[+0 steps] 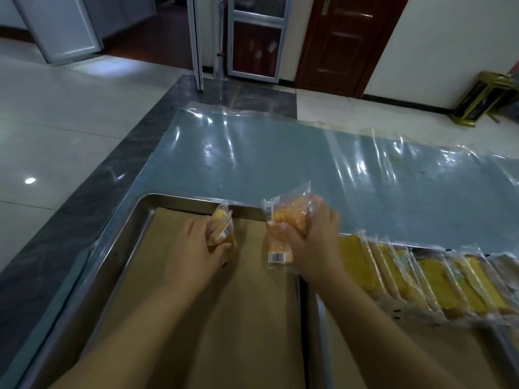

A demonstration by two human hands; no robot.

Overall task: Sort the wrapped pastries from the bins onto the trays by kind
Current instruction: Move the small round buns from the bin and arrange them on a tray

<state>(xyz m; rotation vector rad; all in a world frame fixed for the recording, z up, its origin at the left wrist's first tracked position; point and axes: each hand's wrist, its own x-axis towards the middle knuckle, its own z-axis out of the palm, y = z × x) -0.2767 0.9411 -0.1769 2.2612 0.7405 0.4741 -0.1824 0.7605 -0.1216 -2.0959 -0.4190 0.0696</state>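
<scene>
Head cam: left hand (193,248) has its fingers curled round 1 wrapped pastry (222,231) over the left tray's (179,198) far edge. Right hand (311,242) grips 2 packets (289,219) at its far right corner. Yellow wrapped cakes (421,276) line the right tray (321,313), just beside. Plastic sheet (280,158) covers the worktop beyond.

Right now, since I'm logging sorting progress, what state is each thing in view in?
left hand: grips one wrapped pastry above the left tray
right hand: grips what look like two pastry packets
left tray: paper-lined, no pastry seen lying in it
right tray: wrapped yellow cakes overlap in a row at its far edge
brown door: shut
</scene>
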